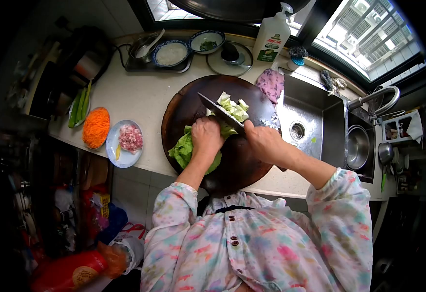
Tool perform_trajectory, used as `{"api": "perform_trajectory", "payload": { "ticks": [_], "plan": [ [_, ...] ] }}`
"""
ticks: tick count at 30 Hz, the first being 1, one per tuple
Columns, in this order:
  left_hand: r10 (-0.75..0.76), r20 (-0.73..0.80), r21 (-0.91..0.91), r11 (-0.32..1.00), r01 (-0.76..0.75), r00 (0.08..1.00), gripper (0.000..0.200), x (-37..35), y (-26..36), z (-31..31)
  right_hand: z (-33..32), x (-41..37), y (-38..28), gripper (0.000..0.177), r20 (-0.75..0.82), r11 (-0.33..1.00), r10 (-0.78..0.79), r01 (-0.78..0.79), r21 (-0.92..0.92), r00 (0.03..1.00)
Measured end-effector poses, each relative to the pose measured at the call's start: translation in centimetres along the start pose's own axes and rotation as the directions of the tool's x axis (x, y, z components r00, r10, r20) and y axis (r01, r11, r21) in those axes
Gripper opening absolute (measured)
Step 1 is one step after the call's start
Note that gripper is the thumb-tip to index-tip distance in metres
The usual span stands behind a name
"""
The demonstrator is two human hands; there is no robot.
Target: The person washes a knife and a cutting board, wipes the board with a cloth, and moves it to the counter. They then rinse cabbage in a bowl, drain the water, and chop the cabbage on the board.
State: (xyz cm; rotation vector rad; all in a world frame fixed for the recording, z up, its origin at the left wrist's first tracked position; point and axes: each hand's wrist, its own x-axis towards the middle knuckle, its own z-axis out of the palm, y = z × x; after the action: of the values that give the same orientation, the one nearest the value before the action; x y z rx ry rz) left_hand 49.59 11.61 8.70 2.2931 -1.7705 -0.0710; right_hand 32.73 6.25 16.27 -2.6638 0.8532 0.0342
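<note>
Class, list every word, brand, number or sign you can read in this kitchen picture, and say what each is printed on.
No text here can be quoted.
On the white pump bottle by the window: a red and green label, print too small to read.
On the red packet at lower left: a round label, too blurred to read.
On the knife and cabbage: no text.

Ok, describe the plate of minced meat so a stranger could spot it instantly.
Start at the round dark cutting board on the pale counter. Just to its left sits a pale plate. It alone holds pink minced meat; its neighbour holds shredded orange carrot.
</note>
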Motion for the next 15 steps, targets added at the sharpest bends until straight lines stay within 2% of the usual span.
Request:
{"api": "perform_trajectory", "payload": {
  "ticks": [3, 7, 12, 15],
  "plan": [
    [0.033, -0.057, 0.038, 0.999, -0.031, 0.998, 0.024, 0.0, -0.1, 0.4, 2.4, 3.3, -0.1, 0.017, 0.043, 0.999, 0.041, -0.041, 0.002, 0.998],
    [0.038, -0.076, 0.008, 0.999, -0.037, 0.996, 0.027, -0.6, -0.1, 0.4, 3.0, 3.3, -0.4, 0.015, 0.030, 0.992, 0.127, -0.127, 0.017, 0.991],
    [0.116, -0.154, -0.061, 0.990, -0.127, 0.981, 0.033, -1.8, -0.1, -0.2, 4.0, 2.6, 2.0, 0.016, -0.146, 0.988, 0.125, -0.109, 0.113, 0.981],
    [0.046, -0.008, -0.002, 0.999, -0.046, 0.999, 0.053, -1.2, -0.1, -0.4, 4.1, 2.1, 2.7, 0.018, -0.198, 0.986, 0.119, -0.092, 0.142, 0.973]
  ]
}}
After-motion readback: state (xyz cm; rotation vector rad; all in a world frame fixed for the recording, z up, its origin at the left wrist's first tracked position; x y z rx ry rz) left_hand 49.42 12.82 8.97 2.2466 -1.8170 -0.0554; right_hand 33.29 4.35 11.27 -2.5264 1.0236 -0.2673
